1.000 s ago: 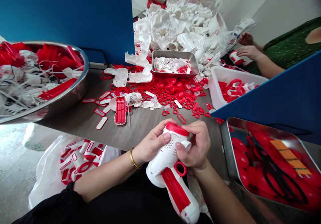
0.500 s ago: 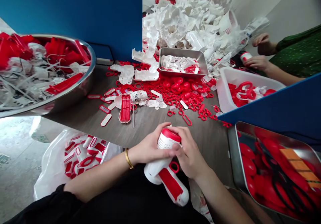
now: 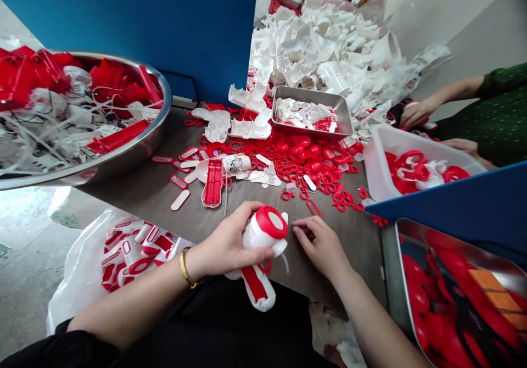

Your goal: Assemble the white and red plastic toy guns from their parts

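1. One head view: our left grip (image 3: 234, 243) is wrapped around a red-and-white device (image 3: 260, 234), above the near part of the desk (image 3: 362, 241).
2. Our right grip (image 3: 320, 243) is loosely curled just beside it (we cannot tell whether it holds anything).
3. Beyond lie an open shell (image 3: 213, 184) and red rings (image 3: 296, 163).

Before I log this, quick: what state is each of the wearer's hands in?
Left hand: closed around the red-and-white gun-shaped device.
Right hand: partly open, fingers curled, nothing visible in it.
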`<state>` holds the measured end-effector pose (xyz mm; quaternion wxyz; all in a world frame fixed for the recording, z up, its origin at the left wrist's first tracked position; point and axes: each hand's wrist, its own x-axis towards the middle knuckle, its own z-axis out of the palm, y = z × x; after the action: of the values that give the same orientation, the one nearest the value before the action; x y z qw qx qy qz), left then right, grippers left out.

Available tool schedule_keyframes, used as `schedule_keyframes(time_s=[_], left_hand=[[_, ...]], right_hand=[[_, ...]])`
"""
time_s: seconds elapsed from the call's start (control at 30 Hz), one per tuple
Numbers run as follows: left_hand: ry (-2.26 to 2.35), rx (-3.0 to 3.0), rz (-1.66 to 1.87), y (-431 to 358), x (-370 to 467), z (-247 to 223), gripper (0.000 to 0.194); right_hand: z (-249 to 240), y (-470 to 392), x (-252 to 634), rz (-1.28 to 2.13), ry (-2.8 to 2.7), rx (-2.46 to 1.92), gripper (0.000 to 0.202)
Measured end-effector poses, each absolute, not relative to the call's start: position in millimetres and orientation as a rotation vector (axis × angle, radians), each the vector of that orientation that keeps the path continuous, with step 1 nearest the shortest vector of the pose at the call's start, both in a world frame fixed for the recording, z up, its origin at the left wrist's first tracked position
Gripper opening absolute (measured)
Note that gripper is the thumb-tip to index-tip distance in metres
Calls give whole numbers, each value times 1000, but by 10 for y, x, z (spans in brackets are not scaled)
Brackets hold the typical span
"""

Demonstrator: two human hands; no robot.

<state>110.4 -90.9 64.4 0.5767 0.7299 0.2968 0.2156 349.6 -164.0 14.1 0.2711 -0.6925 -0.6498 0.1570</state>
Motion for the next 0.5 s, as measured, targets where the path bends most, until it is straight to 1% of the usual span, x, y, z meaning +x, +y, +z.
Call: schedule_keyframes(time_s=[0.07,0.13,0.2,0.27,0.33,0.43,0.47,0.5], left_hand=[[685,1643,617,-864,1139,621,61],[695,1592,688,-839,1198,581,65],[722,1529,684,-830,1232,523,65],[726,1413,617,-830,1209,457,60],[710,1216,562,-828,1118,398,59],[665,906,611,-783,872,358,70],[656,831,659,-747,774,359,73],[651,777,715,-696,677,365,74]], right_hand=[[109,-1292,3547,290,-1734,-1850,23],[131,-816,3620,138,-1665,-1898,30],[181,-361,3709,82,-1638,-1987,32],[246,-104,3760,64,-1634,-2036,32],[307,-151,3713,37,-1657,-1996,33],[316,-702,3469,-1,-1870,-1726,36],[279,-935,3379,-24,-1986,-1646,39],[219,-1148,3306,-44,-2127,-1623,48]])
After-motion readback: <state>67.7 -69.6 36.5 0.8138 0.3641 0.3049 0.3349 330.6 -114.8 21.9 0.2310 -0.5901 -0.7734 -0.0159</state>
